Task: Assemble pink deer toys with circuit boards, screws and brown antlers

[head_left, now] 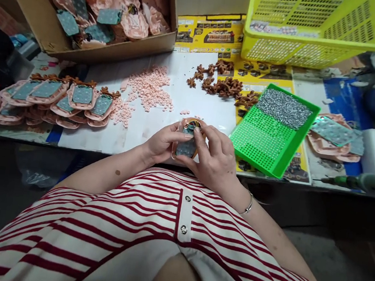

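Two hands are closed on one pink shell (174, 151) fitted with a grey-green board (186, 148), held just above the front edge of the desk (181, 76). The left hand (164, 140) grips it from the side, thumb laid across the board; the right hand (218, 155) pinches the other side, index fingertip near the yellow wires (195, 123) at the top. Whether a small part sits under that fingertip cannot be told. In my judgement, good practice here is to keep the left grip steady, press lightly and squarely with the right, and keep the wires inside the rim, unpinched.

Just beyond the hands lie loose pink bits (154, 87) and brown pieces (227, 87). Containers: the green tray (261, 142), near the right hand, bears small silvery metal parts (284, 108), apparently screws, heaped in its far portion. The yellow basket (286, 50), farther off, holds pale printed pieces, too small to identify. The cardboard box (117, 47), far left, is piled with pink shells and boards, jumbled; boards there appear exposed to scuffing.
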The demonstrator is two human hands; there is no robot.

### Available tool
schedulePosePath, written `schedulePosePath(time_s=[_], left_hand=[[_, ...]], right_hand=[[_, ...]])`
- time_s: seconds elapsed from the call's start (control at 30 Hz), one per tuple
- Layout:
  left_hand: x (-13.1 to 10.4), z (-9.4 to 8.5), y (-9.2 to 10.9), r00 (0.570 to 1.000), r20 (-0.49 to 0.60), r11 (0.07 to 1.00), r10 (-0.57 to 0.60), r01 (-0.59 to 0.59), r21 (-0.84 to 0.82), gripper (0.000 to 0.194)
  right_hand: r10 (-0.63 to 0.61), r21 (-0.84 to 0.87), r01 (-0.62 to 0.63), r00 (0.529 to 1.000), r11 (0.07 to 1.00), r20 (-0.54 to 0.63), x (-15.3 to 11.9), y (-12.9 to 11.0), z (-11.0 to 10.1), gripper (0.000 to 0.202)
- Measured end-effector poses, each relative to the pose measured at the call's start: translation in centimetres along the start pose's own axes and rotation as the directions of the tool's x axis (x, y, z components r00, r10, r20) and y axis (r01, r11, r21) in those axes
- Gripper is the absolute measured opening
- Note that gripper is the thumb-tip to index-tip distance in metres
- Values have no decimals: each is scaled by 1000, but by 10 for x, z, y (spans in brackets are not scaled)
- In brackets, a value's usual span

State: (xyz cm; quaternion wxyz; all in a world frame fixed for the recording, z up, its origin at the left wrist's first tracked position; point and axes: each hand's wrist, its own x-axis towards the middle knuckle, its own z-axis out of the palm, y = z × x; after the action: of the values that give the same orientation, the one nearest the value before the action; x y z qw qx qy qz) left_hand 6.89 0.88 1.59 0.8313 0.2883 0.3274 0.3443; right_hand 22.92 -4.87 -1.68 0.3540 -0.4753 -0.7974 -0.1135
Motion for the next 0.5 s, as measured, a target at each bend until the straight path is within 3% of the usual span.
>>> schedulePosePath(time_s=[0.1, 0.2, 0.33, 0.5], left_hand=[[3, 3, -3, 1000, -5, 998, 29, -29, 60, 49], [6, 1, -7, 1000, -22, 996, 18, -16, 88, 52], [9, -4, -10, 999, -40, 993, -27, 31, 117, 52], [10, -6, -11, 998, -55, 993, -33, 39, 114, 49]], right_hand=[[38, 21, -37, 999, 999, -12, -1, 4, 1, 74], [112, 160, -128, 988, 979, 109, -1, 19, 4, 70], [185, 391, -257, 960, 884, 212, -6, 43, 11, 47], [221, 483, -341, 932, 807, 287, -11, 48, 18, 44]])
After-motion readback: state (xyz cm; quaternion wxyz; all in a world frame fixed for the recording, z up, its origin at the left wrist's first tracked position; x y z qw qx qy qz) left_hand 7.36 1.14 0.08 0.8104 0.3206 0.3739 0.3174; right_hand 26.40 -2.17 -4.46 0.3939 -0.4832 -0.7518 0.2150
